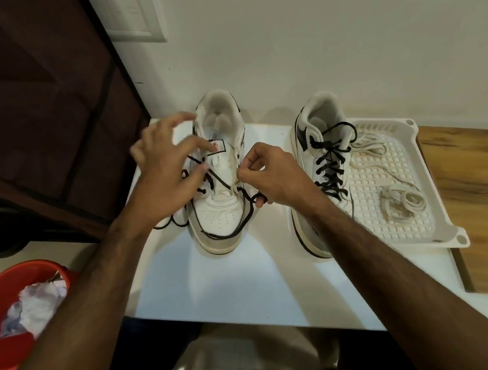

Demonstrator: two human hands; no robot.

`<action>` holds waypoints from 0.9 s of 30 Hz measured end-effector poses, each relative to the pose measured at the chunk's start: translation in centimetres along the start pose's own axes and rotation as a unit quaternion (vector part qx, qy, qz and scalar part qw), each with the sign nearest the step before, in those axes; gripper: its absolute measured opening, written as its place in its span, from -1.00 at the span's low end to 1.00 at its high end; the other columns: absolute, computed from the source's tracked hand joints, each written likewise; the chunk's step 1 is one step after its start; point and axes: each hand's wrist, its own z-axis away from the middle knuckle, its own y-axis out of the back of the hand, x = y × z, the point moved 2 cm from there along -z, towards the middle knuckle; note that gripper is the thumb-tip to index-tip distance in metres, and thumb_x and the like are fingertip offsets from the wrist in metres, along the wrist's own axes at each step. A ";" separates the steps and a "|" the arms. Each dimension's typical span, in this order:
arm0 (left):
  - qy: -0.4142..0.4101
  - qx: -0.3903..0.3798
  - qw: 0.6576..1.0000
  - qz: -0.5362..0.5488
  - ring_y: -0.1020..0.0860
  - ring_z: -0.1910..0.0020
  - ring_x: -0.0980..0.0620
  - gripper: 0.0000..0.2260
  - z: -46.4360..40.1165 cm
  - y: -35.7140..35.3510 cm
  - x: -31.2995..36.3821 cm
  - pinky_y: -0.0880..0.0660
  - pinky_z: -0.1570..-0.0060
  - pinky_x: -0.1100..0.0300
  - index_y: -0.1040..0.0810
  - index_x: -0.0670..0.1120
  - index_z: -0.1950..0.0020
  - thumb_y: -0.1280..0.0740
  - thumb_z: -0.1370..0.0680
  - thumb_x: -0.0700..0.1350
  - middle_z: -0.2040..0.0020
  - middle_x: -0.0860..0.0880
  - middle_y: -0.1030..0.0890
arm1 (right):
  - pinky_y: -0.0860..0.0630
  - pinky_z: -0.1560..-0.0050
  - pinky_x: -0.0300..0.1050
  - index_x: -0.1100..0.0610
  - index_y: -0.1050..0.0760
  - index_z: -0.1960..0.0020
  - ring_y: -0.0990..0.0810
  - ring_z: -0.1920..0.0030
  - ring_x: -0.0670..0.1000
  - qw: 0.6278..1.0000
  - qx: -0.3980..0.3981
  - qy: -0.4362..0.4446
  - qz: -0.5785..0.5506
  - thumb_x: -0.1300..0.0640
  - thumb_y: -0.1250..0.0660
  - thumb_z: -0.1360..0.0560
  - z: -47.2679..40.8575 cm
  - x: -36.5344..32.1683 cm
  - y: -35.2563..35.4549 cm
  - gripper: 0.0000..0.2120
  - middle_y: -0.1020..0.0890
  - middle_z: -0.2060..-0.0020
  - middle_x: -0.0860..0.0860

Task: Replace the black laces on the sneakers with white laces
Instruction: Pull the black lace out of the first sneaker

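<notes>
On the table (244, 294), the left hand (164, 176), fingers spread and holding nothing, steadies the left sneaker (220, 186) while the right hand (268, 174) pinches its half-undone black lace (222, 183), probably drawing it out. White laces (403, 202) wait in the tray (448, 228).

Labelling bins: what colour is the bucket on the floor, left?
Red bucket, crumpled white paper inside; head view.

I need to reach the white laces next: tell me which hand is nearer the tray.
Right. The right hand pinches the black lace at the near sneaker, one shoe away from the tray; the left hand is beyond that sneaker.
</notes>
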 end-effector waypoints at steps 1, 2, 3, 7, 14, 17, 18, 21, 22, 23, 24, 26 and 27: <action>-0.043 -0.045 0.998 -0.010 -0.21 -0.47 -0.09 -0.80 0.1 -0.5 0.4 -0.08 -0.32 -0.05 -0.64 0.16 -0.07 -0.43 -0.45 0.06 -0.51 0.11 -0.31 | -0.42 0.53 -0.26 0.13 -0.53 0.03 -0.65 0.50 0.00 1.000 0.001 0.001 0.000 0.11 -0.40 -0.52 0.0 0.0 0.0 -0.89 -0.63 0.11 -0.06; -0.074 -0.082 0.994 -0.021 -0.21 -0.49 -0.10 -0.82 0.2 -0.9 0.7 -0.07 -0.31 -0.05 -0.64 0.18 -0.03 -0.46 -0.44 0.08 -0.52 0.11 -0.31 | -0.41 0.53 -0.27 0.13 -0.53 0.03 -0.64 0.50 -0.01 1.000 0.002 0.001 -0.001 0.11 -0.40 -0.52 0.0 0.0 0.0 -0.89 -0.63 0.11 -0.05; -0.090 -0.104 0.990 -0.029 -0.21 -0.49 -0.12 -0.84 0.2 -1.2 0.9 -0.08 -0.29 -0.07 -0.65 0.18 0.01 -0.50 -0.43 0.09 -0.53 0.10 -0.32 | -0.40 0.54 -0.28 0.13 -0.53 0.03 -0.64 0.51 -0.01 1.000 0.003 0.001 -0.002 0.12 -0.40 -0.51 0.0 0.0 0.0 -0.89 -0.62 0.11 -0.05; -0.096 -0.076 0.991 -0.063 -0.30 -0.43 -0.13 -0.86 0.0 -1.2 0.8 -0.14 -0.24 -0.11 -0.65 0.09 0.15 -0.59 -0.41 0.03 -0.42 0.04 -0.45 | -0.41 0.53 -0.27 0.13 -0.53 0.02 -0.65 0.49 0.00 1.000 0.005 0.003 0.001 0.11 -0.40 -0.51 -0.1 0.0 -0.1 -0.89 -0.64 0.13 -0.05; 0.158 0.185 0.970 -0.001 -0.35 -0.34 -0.05 -0.87 0.1 0.6 -0.4 -0.13 -0.22 0.02 -0.58 0.00 0.07 -0.44 -0.51 0.03 -0.28 0.03 -0.47 | -0.51 0.43 -0.17 0.14 -0.52 0.01 -0.68 0.45 0.01 1.000 0.001 0.007 0.001 0.10 -0.40 -0.52 0.0 0.1 -0.1 -0.87 -0.66 0.17 -0.05; 0.173 0.176 0.969 0.006 -0.34 -0.36 -0.06 -0.89 0.1 0.7 -0.7 -0.14 -0.23 0.00 -0.60 0.02 0.01 -0.43 -0.51 0.01 -0.30 0.00 -0.45 | -0.56 0.33 -0.10 0.13 -0.53 0.02 -0.68 0.44 0.00 1.000 0.004 0.012 0.008 0.09 -0.40 -0.51 0.0 0.0 -0.2 -0.87 -0.66 0.20 -0.06; 0.146 0.149 0.978 0.005 -0.32 -0.38 -0.06 -0.89 0.0 0.6 -0.5 -0.13 -0.25 0.00 -0.62 0.06 -0.01 -0.44 -0.51 -0.02 -0.34 0.02 -0.43 | -0.58 0.30 -0.08 0.13 -0.53 0.02 -0.68 0.44 -0.01 1.000 0.006 0.012 0.010 0.09 -0.41 -0.50 -0.1 0.0 -0.2 -0.87 -0.66 0.20 -0.07; 0.017 0.019 1.000 -0.008 -0.20 -0.47 -0.06 -0.77 0.0 -0.3 0.5 -0.04 -0.30 0.02 -0.64 0.14 -0.07 -0.49 -0.46 -0.09 -0.48 0.10 -0.33 | -0.66 0.18 0.03 0.10 -0.54 0.04 -0.68 0.45 -0.03 1.000 0.014 0.013 0.015 0.08 -0.41 -0.48 -0.2 0.1 -0.2 -0.88 -0.65 0.21 -0.09; -0.019 -0.028 0.999 -0.018 -0.17 -0.49 -0.06 -0.76 0.1 -0.7 0.7 -0.03 -0.32 0.00 -0.64 0.15 -0.06 -0.52 -0.44 -0.08 -0.52 0.11 -0.30 | -0.66 0.16 0.05 0.09 -0.54 0.05 -0.68 0.45 -0.04 1.000 0.017 0.013 0.017 0.07 -0.42 -0.48 -0.2 0.1 -0.3 -0.88 -0.65 0.21 -0.10; -0.047 -0.069 0.996 -0.027 -0.15 -0.52 -0.07 -0.75 0.1 -1.1 0.9 -0.03 -0.33 -0.05 -0.65 0.17 -0.05 -0.55 -0.42 -0.05 -0.54 0.12 -0.28 | -0.67 0.17 0.04 0.09 -0.54 0.06 -0.68 0.45 -0.04 1.000 0.020 0.015 0.018 0.06 -0.42 -0.48 -0.2 0.1 -0.2 -0.88 -0.65 0.21 -0.10; -0.064 -0.097 0.993 -0.032 -0.15 -0.53 -0.09 -0.76 0.2 -1.3 0.9 -0.05 -0.34 -0.10 -0.65 0.18 -0.03 -0.56 -0.41 -0.02 -0.56 0.11 -0.28 | -0.66 0.20 0.01 0.09 -0.54 0.06 -0.67 0.45 -0.04 0.999 0.021 0.017 0.020 0.06 -0.42 -0.49 -0.2 0.1 -0.2 -0.88 -0.65 0.20 -0.09; -0.075 -0.116 0.990 -0.038 -0.18 -0.53 -0.13 -0.81 0.2 -1.4 0.8 -0.09 -0.32 -0.16 -0.66 0.16 0.04 -0.58 -0.40 0.02 -0.54 0.08 -0.32 | -0.58 0.30 -0.12 0.09 -0.54 0.07 -0.65 0.49 -0.05 0.999 0.020 0.020 0.029 0.06 -0.42 -0.49 -0.2 0.0 -0.1 -0.89 -0.66 0.20 -0.07; -0.079 -0.110 0.990 -0.045 -0.21 -0.51 -0.14 -0.84 0.1 -1.3 0.7 -0.10 -0.30 -0.17 -0.66 0.14 0.09 -0.59 -0.40 0.03 -0.51 0.06 -0.36 | -0.53 0.35 -0.17 0.08 -0.54 0.08 -0.63 0.52 -0.05 0.999 0.020 0.021 0.031 0.07 -0.42 -0.49 -0.2 0.0 -0.1 -0.90 -0.67 0.19 -0.06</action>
